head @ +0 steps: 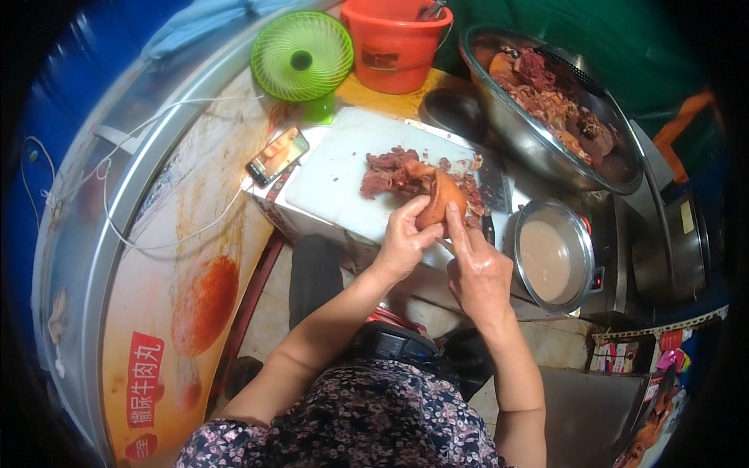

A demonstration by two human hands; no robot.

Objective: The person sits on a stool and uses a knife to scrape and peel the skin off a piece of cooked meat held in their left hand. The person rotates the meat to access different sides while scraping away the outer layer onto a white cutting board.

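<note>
Both my hands are at a curved, orange-brown piece of cooked meat with skin (446,198), held just over the near edge of a white cutting board (327,175). My left hand (405,240) grips its lower left side between thumb and fingers. My right hand (480,266) presses an extended index finger on the skin; its other fingers curl beneath, and whatever they hold is hidden. Dark red chunks of meat (386,169) lie behind the piece on the board. A cleaver (497,181) rests at the board's right, its black handle beside my right hand.
To the right stands a metal bowl of cloudy liquid (544,257). A large steel basin (526,131) of meat and a skimmer is behind it. At the back are a red bucket (392,52), a green fan (301,58) and a black bowl (453,111). A smartphone (278,157) and white cable (169,245) lie left.
</note>
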